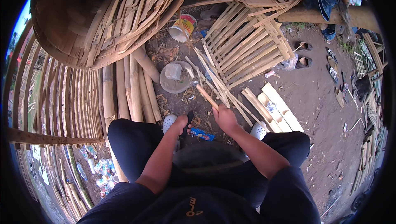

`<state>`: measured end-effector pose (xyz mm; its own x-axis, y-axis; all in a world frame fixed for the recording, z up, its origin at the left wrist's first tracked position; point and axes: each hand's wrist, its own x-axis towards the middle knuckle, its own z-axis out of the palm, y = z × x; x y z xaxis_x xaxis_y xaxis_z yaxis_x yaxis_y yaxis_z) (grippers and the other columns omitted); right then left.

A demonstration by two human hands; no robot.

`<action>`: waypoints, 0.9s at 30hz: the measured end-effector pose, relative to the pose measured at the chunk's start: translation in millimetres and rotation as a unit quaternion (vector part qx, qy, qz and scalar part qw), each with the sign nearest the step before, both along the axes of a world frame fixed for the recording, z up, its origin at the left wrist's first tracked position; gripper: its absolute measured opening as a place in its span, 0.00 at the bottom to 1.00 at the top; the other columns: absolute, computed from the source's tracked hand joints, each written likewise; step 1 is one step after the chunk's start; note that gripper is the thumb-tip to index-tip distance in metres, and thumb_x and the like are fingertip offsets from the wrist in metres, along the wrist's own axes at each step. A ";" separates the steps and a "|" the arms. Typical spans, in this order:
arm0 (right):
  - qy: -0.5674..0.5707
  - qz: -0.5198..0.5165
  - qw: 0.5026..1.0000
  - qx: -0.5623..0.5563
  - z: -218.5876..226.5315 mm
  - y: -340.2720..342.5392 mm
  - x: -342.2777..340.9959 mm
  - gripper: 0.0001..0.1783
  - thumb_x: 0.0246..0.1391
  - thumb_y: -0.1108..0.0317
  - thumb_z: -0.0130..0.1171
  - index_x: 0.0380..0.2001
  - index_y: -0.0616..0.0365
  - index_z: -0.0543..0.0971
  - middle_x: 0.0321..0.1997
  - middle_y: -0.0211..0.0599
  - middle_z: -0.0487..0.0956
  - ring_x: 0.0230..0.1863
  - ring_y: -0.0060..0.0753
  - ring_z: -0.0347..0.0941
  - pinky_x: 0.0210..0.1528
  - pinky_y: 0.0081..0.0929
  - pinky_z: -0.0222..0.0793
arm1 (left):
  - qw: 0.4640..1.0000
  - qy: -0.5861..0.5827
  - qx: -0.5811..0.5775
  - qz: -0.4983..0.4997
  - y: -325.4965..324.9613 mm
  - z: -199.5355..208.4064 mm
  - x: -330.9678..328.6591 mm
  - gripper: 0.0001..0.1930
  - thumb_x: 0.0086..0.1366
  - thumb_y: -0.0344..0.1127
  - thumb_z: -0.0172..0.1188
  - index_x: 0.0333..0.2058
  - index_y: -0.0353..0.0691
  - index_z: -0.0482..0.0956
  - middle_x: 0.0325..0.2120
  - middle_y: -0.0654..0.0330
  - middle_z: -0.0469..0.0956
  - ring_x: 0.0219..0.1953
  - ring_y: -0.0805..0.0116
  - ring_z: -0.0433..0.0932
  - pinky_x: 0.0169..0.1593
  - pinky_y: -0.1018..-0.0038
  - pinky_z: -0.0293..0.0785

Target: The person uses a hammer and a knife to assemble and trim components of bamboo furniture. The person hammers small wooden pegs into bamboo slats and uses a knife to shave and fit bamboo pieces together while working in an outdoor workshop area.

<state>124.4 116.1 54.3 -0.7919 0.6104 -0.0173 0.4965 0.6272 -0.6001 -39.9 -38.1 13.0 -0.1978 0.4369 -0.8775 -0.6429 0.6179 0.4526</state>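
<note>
My right hand [225, 119] is closed round the wooden handle of a hammer [207, 96]. Its metal head points away from me, by the edge of a round grey slab [168, 84] bearing a pale block [173, 71]. Between my knees, my left hand [180, 124] is closed on a dark, flat, strip-like thing [190, 117], whose exact kind I cannot make out. A blue packet [202, 134] is right beside those fingertips; whether they touch it is unclear. Thin bamboo strips [222, 90] lie on the ground just beyond the hammer.
A slatted bamboo panel [247, 42] lies ahead. Bamboo poles [134, 88] and a slatted bench [70, 104] are at left, below large woven bamboo pieces [123, 18]. A bucket [182, 28] lies tipped over. Right are pale boards [284, 110] and sandals [339, 97].
</note>
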 end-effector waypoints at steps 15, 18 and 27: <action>-0.075 -0.002 0.997 0.028 -42.3 7.3 11.8 0.21 0.61 0.55 0.48 0.28 0.65 0.71 0.19 0.52 0.77 0.23 0.57 0.76 0.27 0.47 0.73 | 0.999 -0.005 0.007 -0.037 -2.7 -3.8 0.1 0.13 0.65 0.39 0.34 0.28 0.43 0.67 0.11 0.65 0.63 0.11 0.68 0.61 0.21 0.66 0.62; -0.046 0.017 0.999 0.019 13.7 -0.9 -2.3 0.21 0.61 0.55 0.48 0.28 0.65 0.72 0.21 0.55 0.77 0.25 0.59 0.76 0.30 0.49 0.73 | 0.999 -0.019 0.016 0.031 -4.0 -8.0 -9.3 0.13 0.65 0.39 0.34 0.28 0.43 0.66 0.10 0.65 0.62 0.11 0.68 0.60 0.20 0.66 0.62; -0.069 0.007 0.998 -0.005 -38.8 4.3 11.1 0.22 0.62 0.53 0.47 0.30 0.66 0.71 0.20 0.54 0.77 0.24 0.61 0.74 0.30 0.49 0.72 | 0.999 0.009 0.008 -0.035 0.6 -0.6 3.7 0.14 0.65 0.38 0.32 0.27 0.43 0.66 0.10 0.64 0.62 0.10 0.67 0.60 0.21 0.66 0.63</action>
